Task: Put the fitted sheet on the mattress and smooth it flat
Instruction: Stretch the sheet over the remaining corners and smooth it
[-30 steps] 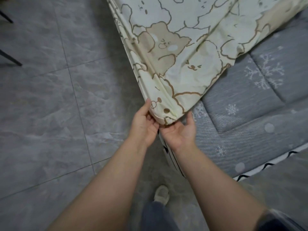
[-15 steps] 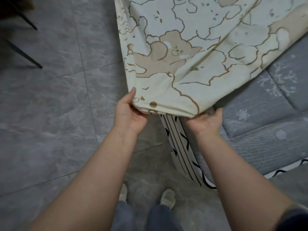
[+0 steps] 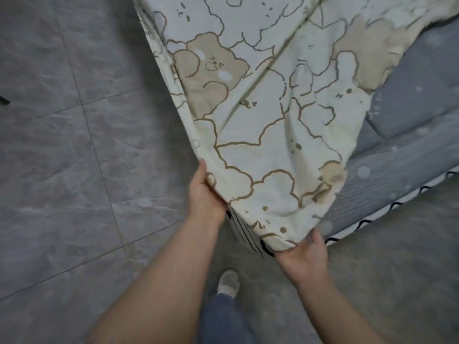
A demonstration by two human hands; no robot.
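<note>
Sheet corner pulled further down over the mattress corner than before, hands now wider apart. Left hand (image 3: 205, 194) grips the fitted sheet (image 3: 268, 135) edge, thumb on top, fingers tucked under. Right hand (image 3: 304, 254) pinches the lower hem at the corner. Grey snowflake mattress (image 3: 409, 135) still bare at right, above the tile floor (image 3: 74, 170)

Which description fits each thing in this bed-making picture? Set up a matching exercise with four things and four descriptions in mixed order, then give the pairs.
Things:
1. fitted sheet
2. mattress
3. left hand
4. floor

Descriptions:
A. grey tiles
B. grey with snowflakes, partly uncovered
C. cream with bear print
D. grips the sheet's edge at the mattress corner

Pairs: 1-C, 2-B, 3-D, 4-A
</note>
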